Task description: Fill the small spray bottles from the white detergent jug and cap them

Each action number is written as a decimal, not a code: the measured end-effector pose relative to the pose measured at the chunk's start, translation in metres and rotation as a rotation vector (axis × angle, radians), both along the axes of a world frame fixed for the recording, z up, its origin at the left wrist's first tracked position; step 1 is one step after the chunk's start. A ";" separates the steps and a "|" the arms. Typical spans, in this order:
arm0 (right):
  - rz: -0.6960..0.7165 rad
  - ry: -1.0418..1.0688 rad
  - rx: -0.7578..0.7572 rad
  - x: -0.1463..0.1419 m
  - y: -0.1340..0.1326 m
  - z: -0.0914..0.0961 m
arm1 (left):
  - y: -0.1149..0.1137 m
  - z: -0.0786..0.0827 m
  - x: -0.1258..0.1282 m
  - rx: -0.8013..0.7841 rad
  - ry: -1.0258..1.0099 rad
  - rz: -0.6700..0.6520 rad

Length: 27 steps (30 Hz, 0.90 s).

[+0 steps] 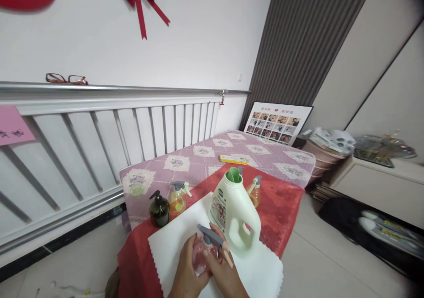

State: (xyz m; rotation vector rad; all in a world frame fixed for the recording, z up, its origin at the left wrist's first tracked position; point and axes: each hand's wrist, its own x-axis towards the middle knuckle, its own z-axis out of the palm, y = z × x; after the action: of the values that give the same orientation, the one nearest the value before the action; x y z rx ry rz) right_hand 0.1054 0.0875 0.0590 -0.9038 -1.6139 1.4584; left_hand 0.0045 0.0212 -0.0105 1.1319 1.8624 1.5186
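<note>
Both my hands close round a small clear pink spray bottle (pixel 199 259) with a grey and pink trigger head. My left hand (pixel 189 269) wraps its left side, and my right hand (pixel 222 269) grips its right side below the trigger. It is held over a white scallop-edged mat (pixel 172 240). Just behind stands a large pale green detergent jug (pixel 236 209), its mouth uncapped with a green spout inside. A dark green pump bottle (pixel 159 212) and a clear spray bottle (pixel 178 203) with yellow liquid stand to the left. Another spray bottle (pixel 255 194) with orange liquid is partly hidden behind the jug.
A red cloth (pixel 278 200) lies under the mat, over a purple patterned tablecloth (pixel 218 150). A yellow and white box (pixel 233 159) and a pale green cap (pixel 137 190) lie on it. A white radiator (pixel 145 132) borders the left; a photo board (pixel 276 121) leans behind.
</note>
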 end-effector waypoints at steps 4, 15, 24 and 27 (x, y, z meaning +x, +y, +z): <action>0.020 -0.084 0.101 0.004 0.000 -0.001 | -0.001 -0.010 -0.006 -0.021 0.023 -0.052; 0.025 0.082 -0.135 -0.015 -0.009 0.023 | -0.004 -0.015 -0.010 -0.049 0.052 -0.097; 0.023 -0.019 0.172 -0.003 -0.006 0.012 | -0.003 -0.013 0.000 0.002 0.106 0.036; -0.004 -0.014 0.188 -0.005 -0.007 0.014 | -0.005 -0.003 0.004 -0.025 0.120 0.097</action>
State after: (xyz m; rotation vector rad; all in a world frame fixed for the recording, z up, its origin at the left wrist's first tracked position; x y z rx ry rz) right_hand 0.1002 0.0810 0.0733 -0.8102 -1.7261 1.2751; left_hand 0.0088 0.0161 -0.0132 1.1599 2.0378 1.5039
